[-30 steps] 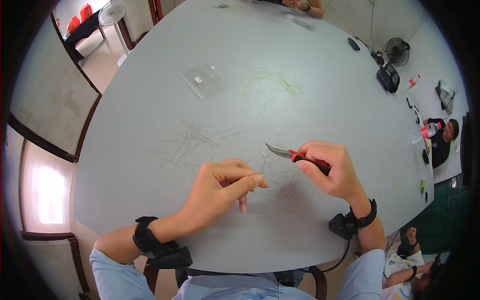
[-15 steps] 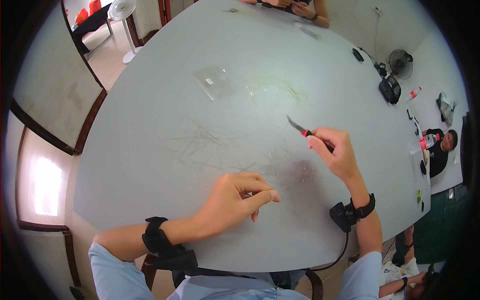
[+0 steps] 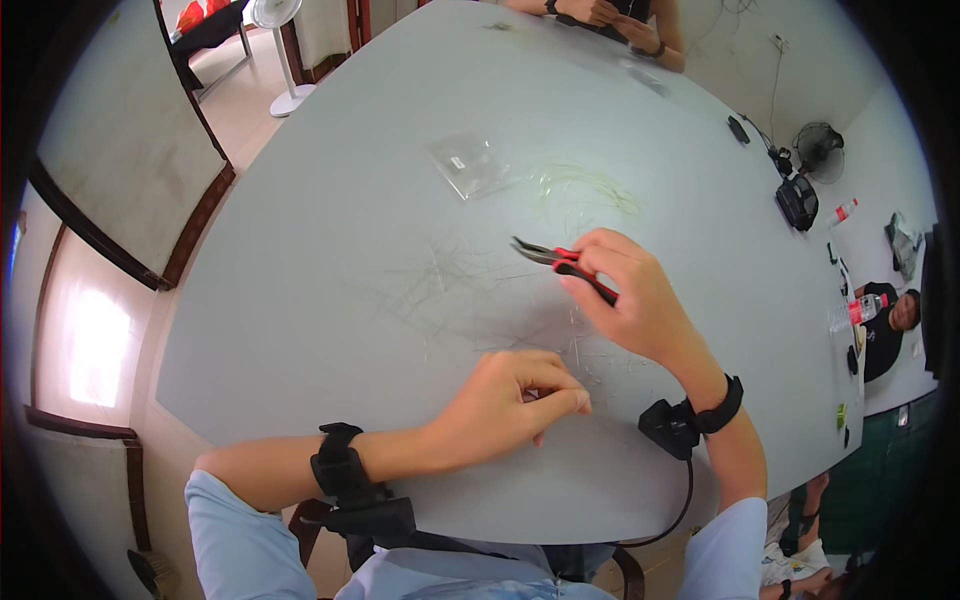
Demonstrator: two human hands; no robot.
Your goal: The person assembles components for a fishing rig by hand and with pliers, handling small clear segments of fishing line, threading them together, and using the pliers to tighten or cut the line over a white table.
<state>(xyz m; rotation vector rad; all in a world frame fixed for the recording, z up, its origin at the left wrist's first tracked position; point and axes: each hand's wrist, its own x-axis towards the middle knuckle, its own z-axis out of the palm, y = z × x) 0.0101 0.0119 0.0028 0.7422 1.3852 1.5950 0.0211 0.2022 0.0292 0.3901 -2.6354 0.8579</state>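
My right hand [image 3: 640, 300] is closed around the red-and-black handles of a pair of pliers [image 3: 592, 279]. Their curved dark jaws point left over the table and stand slightly apart. Closer to me, my left hand [image 3: 505, 412] is held in a pinch, thumb against the fingers. What it holds, if anything, is too small or hidden to make out. Thin dark strands [image 3: 440, 285] lie scattered beyond my left hand. A few short pale pieces [image 3: 577, 352] lie between the two hands.
A clear plastic bag [image 3: 466, 166] and a loose bundle of pale green strands [image 3: 590, 183] lie farther out on the grey table [image 3: 270, 330]. Another person's hands [image 3: 620, 22] work at the far edge. A black case [image 3: 797, 202] sits at the right edge.
The pliers have moved left and turned, so their jaws now point left and both handles show spread. My left hand keeps its pinch. The whole view has shifted slightly.
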